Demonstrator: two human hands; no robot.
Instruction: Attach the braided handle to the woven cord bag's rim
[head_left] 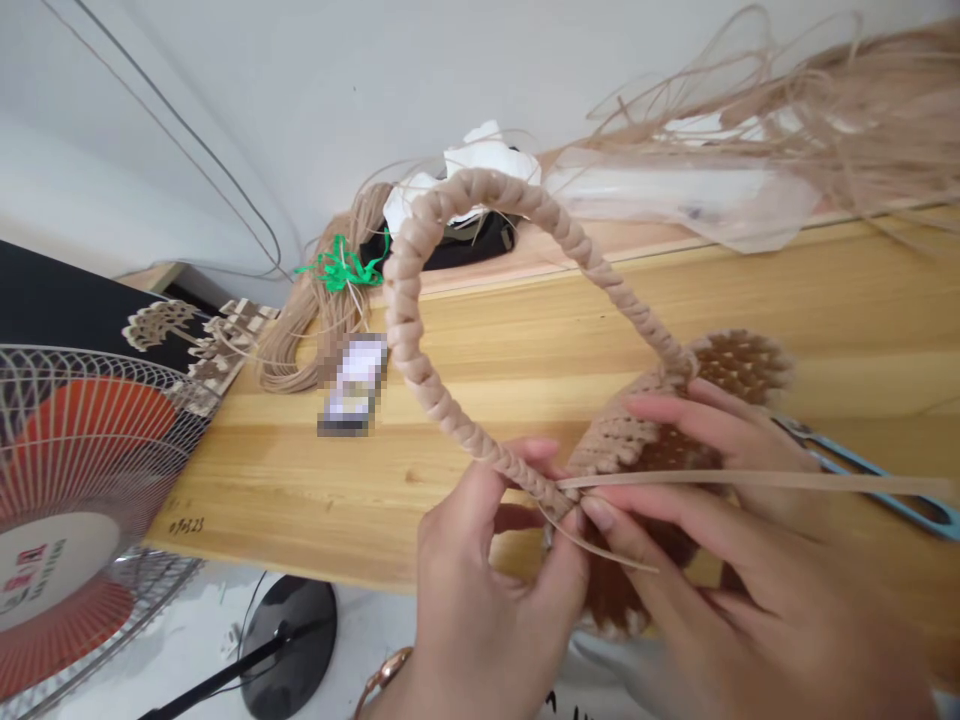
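Note:
A small woven basket (611,430) in tan and brown lies tilted below my hands, its round handle (409,290) wrapped in twisted tan strip and rising up and to the left. My left hand (495,560) is closed around the lower end of the handle, thumb and fingers near where it meets the rim. Beside it, my right hand (720,510) pinches at that same join with thumb and forefinger, on a flat tan strip (750,480) whose long end runs off to the right. A shorter strip end (615,555) hangs below. The fingers partly hide the join.
Blue-handled scissors (885,485) lie at right on the wooden table (300,490). A blurred phone (356,385), a strip coil (300,340) with a green tie and a black item (472,245) stand behind. Loose strips (862,110) fill the back right. A fan (82,520) is at left.

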